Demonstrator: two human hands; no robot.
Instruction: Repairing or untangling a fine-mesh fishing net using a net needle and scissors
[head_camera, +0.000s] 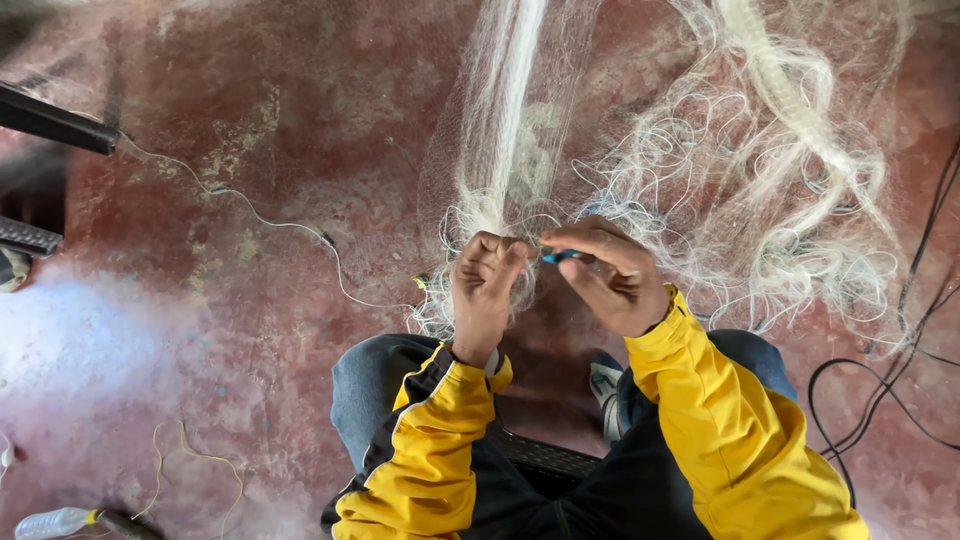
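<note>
Yellow sleeves (440, 440) lead to both hands: left hand (485, 285) fisted around white net (500, 190), right hand (610, 275) pinching blue tool (560, 257).

Both hands (487, 283) (612, 272) grip white netting (740, 190), perhaps knotting.

The way ahead is blocked by a big heap of white net (700, 150). Black cables (900, 380) are laid along the right side. A thin white cord (260, 215) is stretched over the red floor (250, 330) on the left, where open room is found. A plastic bottle (55, 522) is left far off.
</note>
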